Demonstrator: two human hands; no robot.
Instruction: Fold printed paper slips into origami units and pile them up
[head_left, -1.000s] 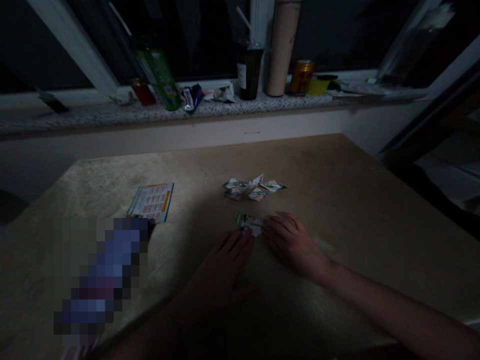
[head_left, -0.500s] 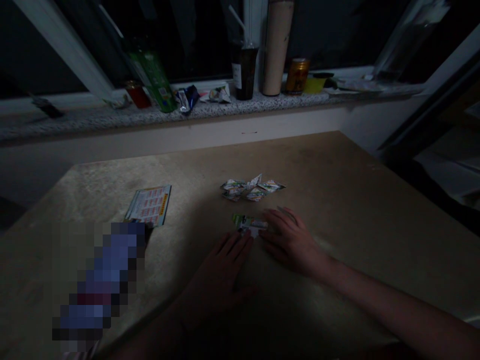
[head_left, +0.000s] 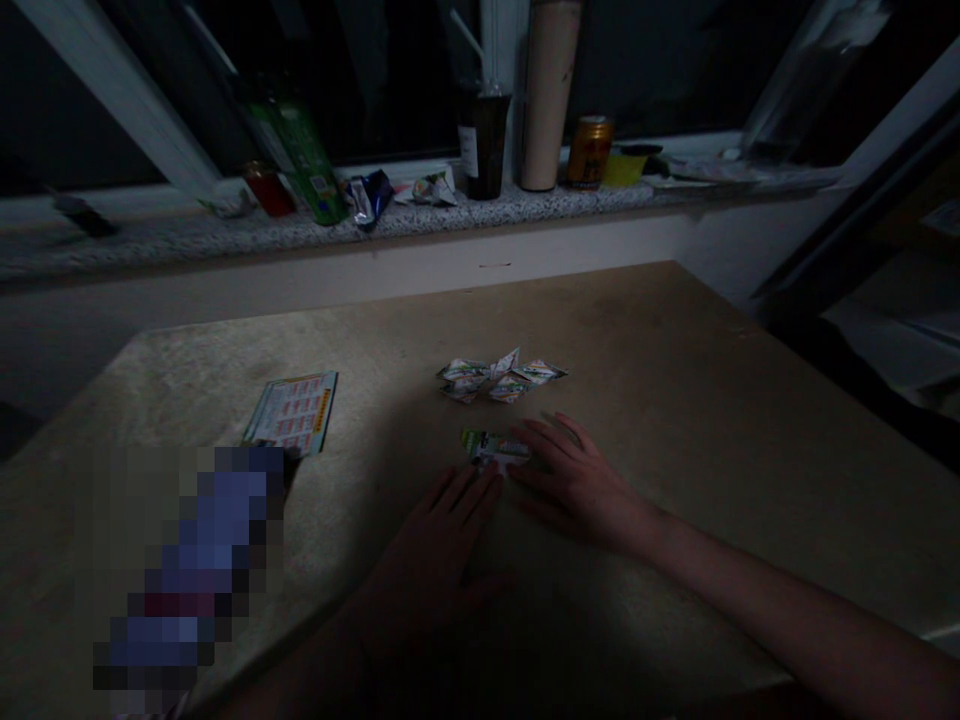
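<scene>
Paper (head_left: 480, 446), a small piece printed in green and white, lies flat on the table (head_left: 637, 330) before us, just on our side of a cluster of folded paper shapes (head_left: 511, 388); our left hand (head_left: 439, 535) is spread palm down with its fingers straight, their tips resting at the near edge of the piece; our right hand (head_left: 577, 482) reaches over its right end, fingers long and slightly bent, clasping nothing that we can see; whether these fingertips press the piece or only cover it, we cannot tell; off to our left we see a printed card (head_left: 296, 408), with a blue object (head_left: 217, 535) masked by coarse blocks just nearer to us; beyond the table, a speckled sill (head_left: 420, 217) bears a green bottle (head_left: 304, 160), a dark cup (head_left: 486, 150), a beige cylinder (head_left: 550, 110) and a golden can (head_left: 590, 155); the light is dim, and our left forearm (head_left: 322, 650) sinks into shadow.
</scene>
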